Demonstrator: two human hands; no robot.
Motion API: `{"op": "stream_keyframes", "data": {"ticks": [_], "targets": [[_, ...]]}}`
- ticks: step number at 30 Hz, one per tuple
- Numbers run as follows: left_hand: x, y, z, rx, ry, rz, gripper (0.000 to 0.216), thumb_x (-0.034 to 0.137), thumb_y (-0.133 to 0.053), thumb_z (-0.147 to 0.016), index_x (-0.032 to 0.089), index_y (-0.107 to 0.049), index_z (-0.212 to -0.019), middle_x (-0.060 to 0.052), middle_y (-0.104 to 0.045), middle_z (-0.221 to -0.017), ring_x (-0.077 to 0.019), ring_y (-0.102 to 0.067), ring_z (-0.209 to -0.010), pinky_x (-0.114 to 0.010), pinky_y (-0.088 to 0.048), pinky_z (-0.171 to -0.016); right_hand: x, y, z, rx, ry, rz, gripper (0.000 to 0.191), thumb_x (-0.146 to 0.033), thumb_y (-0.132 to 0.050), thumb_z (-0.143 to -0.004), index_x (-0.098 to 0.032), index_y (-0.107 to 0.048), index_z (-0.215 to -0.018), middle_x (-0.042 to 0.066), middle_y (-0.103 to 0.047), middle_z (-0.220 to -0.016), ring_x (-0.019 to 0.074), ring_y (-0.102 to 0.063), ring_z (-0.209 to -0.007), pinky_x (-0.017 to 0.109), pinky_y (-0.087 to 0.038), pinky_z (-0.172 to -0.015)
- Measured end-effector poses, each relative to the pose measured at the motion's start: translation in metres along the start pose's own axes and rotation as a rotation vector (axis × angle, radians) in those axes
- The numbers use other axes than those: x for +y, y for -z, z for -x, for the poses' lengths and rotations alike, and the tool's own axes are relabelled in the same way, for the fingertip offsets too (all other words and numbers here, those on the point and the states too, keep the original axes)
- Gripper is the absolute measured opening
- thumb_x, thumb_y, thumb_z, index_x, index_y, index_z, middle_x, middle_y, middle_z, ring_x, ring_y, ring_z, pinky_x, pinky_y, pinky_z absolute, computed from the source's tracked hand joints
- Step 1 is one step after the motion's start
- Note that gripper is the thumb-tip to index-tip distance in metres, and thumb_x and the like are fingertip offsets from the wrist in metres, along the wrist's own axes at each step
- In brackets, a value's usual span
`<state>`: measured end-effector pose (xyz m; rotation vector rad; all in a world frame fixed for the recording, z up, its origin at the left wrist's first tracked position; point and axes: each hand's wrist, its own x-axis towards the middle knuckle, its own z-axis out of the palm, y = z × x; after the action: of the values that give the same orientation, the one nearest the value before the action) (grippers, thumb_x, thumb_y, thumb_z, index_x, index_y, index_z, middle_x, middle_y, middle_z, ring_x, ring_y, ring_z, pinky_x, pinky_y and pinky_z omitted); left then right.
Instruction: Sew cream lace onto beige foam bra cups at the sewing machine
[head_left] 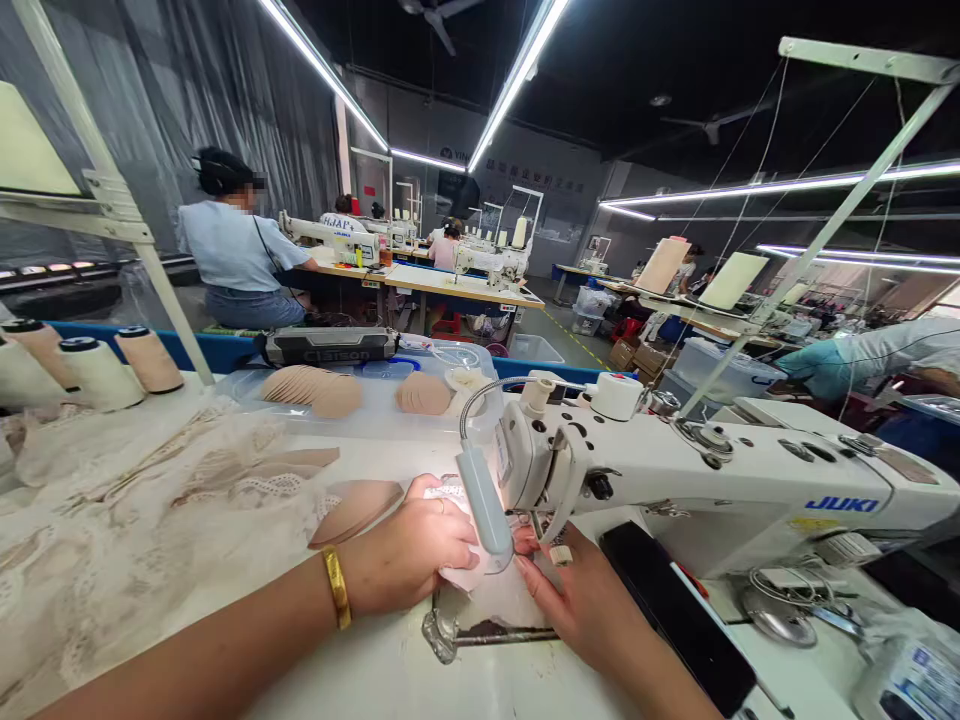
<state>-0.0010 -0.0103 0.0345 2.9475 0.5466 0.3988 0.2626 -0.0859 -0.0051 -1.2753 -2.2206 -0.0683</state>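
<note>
My left hand point(409, 550), with a gold bracelet on the wrist, is curled over a pale pink fabric piece point(465, 578) on the bed of a white JUKI sewing machine point(720, 480). My right hand point(577, 590) lies on the same piece just right of the needle area, fingers pressed on the cloth. The machine's small lamp point(484, 510) shines on the spot and hides part of the fabric. A beige bra cup point(356, 508) lies just left of my left hand.
Lace fabric point(112, 520) is heaped on the left of the table. Thread cones point(97, 370) stand at the back left. A clear tray point(375, 400) holds several beige cups. A black phone point(675, 615) lies at the right. Other people sit at machines beyond.
</note>
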Motion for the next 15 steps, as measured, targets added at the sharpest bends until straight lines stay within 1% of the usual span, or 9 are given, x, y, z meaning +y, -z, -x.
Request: {"op": "stream_keyframes", "data": {"ticks": [3,6,9,13,15], "targets": [[0.0,-0.003,0.001,0.029,-0.011,0.002,0.029,-0.005,-0.063,-0.08,0.024,-0.064,-0.087,0.006,-0.078,-0.105,-0.0249,-0.066,-0.112,-0.046,-0.03,-0.098,-0.001,0.001,-0.001,0.018,0.0,-0.016,0.025,-0.026,-0.05,-0.107,-0.016,-0.073,-0.108,0.018,-0.078,-0.109,0.0347,-0.076,-0.102,0.053,-0.066,-0.091],[-0.001,-0.004,0.002,0.034,-0.015,0.004,0.031,-0.005,-0.061,-0.079,0.024,-0.063,-0.086,0.006,-0.078,-0.102,-0.0246,-0.067,-0.106,-0.046,-0.031,-0.096,-0.003,0.002,-0.002,0.05,0.012,-0.025,0.023,-0.026,-0.051,-0.107,-0.017,-0.072,-0.106,0.016,-0.078,-0.106,0.0337,-0.076,-0.1,0.051,-0.066,-0.089],[-0.002,-0.004,0.004,0.041,-0.015,0.0,0.032,-0.004,-0.061,-0.08,0.026,-0.066,-0.091,0.006,-0.079,-0.104,-0.0241,-0.068,-0.103,-0.047,-0.032,-0.096,-0.003,0.002,-0.002,0.082,0.027,-0.037,0.021,-0.025,-0.051,-0.107,-0.019,-0.071,-0.102,0.015,-0.078,-0.105,0.0322,-0.076,-0.098,0.048,-0.066,-0.087],[-0.004,-0.008,0.005,0.066,-0.023,-0.039,0.03,0.001,-0.063,-0.085,0.028,-0.068,-0.098,0.004,-0.079,-0.117,-0.0264,-0.068,-0.111,-0.048,-0.034,-0.103,-0.002,0.001,-0.001,0.069,0.04,-0.019,0.022,-0.024,-0.052,-0.107,-0.02,-0.072,-0.102,0.015,-0.078,-0.108,0.0319,-0.076,-0.1,0.046,-0.066,-0.086],[-0.004,-0.012,0.006,0.093,-0.026,-0.069,0.027,0.005,-0.064,-0.089,0.029,-0.07,-0.101,0.001,-0.078,-0.117,-0.0275,-0.067,-0.115,-0.048,-0.036,-0.106,-0.001,0.0,0.0,0.06,0.044,-0.01,0.024,-0.025,-0.051,-0.107,-0.02,-0.073,-0.1,0.015,-0.078,-0.108,0.0321,-0.076,-0.1,0.046,-0.066,-0.085]]}}
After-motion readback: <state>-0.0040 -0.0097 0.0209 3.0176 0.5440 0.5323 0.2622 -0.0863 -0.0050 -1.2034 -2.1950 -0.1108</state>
